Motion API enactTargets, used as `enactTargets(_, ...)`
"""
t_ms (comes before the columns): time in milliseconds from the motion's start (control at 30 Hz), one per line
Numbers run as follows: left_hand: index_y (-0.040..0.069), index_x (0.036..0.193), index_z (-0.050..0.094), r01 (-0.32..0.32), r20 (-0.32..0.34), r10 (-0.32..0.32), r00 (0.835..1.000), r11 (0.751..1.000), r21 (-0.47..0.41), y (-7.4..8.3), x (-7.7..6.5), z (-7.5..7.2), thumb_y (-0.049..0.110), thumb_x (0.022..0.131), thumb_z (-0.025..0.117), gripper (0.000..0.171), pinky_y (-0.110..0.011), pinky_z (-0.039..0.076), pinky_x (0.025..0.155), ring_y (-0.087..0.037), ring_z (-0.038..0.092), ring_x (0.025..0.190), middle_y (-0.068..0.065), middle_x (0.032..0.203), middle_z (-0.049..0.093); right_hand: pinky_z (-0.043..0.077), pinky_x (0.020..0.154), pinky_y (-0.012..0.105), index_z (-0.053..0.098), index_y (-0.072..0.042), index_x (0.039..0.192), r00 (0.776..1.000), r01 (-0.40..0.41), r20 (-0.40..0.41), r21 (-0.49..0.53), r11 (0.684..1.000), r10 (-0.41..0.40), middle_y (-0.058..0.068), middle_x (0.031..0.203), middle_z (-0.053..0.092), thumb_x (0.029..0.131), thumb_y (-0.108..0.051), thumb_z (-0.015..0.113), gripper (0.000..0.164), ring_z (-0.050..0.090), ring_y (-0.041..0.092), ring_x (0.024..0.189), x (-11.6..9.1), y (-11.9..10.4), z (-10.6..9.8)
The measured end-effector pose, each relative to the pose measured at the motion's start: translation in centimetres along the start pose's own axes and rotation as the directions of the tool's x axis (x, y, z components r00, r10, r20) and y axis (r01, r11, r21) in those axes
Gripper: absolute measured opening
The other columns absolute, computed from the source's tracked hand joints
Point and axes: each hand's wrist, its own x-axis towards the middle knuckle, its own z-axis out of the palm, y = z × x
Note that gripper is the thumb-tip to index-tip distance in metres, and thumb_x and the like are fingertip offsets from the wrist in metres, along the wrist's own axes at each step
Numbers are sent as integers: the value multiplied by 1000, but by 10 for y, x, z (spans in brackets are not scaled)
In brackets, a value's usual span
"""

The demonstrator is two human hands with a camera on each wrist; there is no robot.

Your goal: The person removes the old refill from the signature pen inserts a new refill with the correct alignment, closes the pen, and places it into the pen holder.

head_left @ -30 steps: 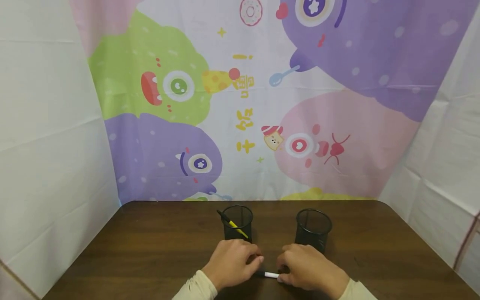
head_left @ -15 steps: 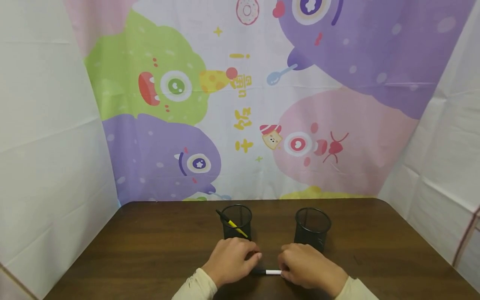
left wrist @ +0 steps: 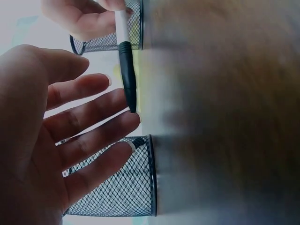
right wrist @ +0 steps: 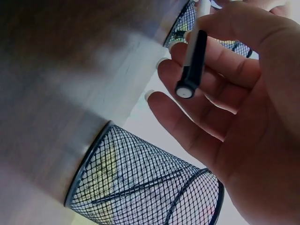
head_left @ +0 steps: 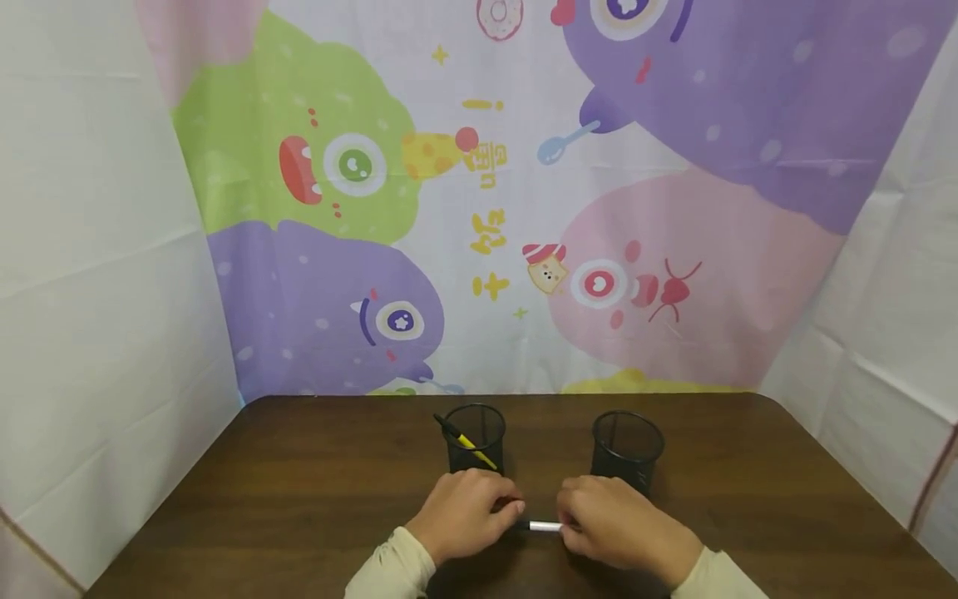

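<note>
My right hand (head_left: 617, 524) pinches a white-and-black marker (head_left: 545, 527) between thumb and fingers, holding it level over the wooden table. In the right wrist view, the marker's flat black end (right wrist: 191, 70) points back under the palm. The ridged black part (left wrist: 127, 70) reaches toward my left hand (head_left: 467, 516), whose fingers are spread and relaxed. In the left wrist view that tip overlaps the left fingertips (left wrist: 124, 121), while the thumb stays apart. Behind the left hand is a black mesh pen cup (head_left: 458, 457) with a yellow-and-black pen (head_left: 470, 445) leaning in it.
Another black mesh pen cup (head_left: 624, 467) stands behind my right hand. Both cups are on the dark wooden table (head_left: 299, 482). A cartoon-printed cloth (head_left: 509, 349) hangs at the table's back edge, with white cloth walls (head_left: 97, 291) on either side.
The marker has shifted slightly up in the head view, still in my right hand and now nearly level. My left hand stays nearly in place beside its black end.
</note>
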Motion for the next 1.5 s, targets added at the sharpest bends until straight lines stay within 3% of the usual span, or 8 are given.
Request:
enactTargets(333,30,96,77,48,56,-47,997,999,-25,-5,-2,-5,38,96,66,13,-30,52,59,1,63,80,23,87,68,47,54,25,61,-22,76,995,39,-91,-61,997,-45,-16,75,49,81,-19,74,14,48,1,65,0,-1,-8)
enactTargets(500,29,97,78,63,85,-58,995,996,-69,-8,-4,-5,40,96,65,16,-27,52,61,4,61,78,24,87,67,44,53,22,60,-23,76,994,28,-101,-25,999,-30,-17,75,47,82,-18,74,16,44,-1,63,-1,-1,-10)
enactTargets(900,29,103,77,79,100,-66,993,988,-130,-14,-6,-8,35,92,73,12,-29,55,69,4,62,85,23,93,69,43,52,21,59,-23,77,978,65,-198,-43,997,-72,-17,76,47,80,-16,74,17,43,-2,65,-2,1,-12)
enactTargets(1200,27,101,77,34,-20,-38,999,985,-170,-15,-8,-7,26,90,77,12,-26,54,70,5,60,80,21,89,69,43,55,20,57,-26,83,976,18,-219,28,999,-12,-21,77,48,85,-16,72,18,44,-3,63,-2,3,-14)
enactTargets(1500,25,102,75,12,-144,-41,989,981,-196,-17,-6,-12,21,91,76,12,-29,54,71,1,62,83,17,96,70,47,59,25,65,-23,97,961,2,-273,122,993,32,-22,81,56,95,-20,69,5,49,-3,66,1,6,-16)
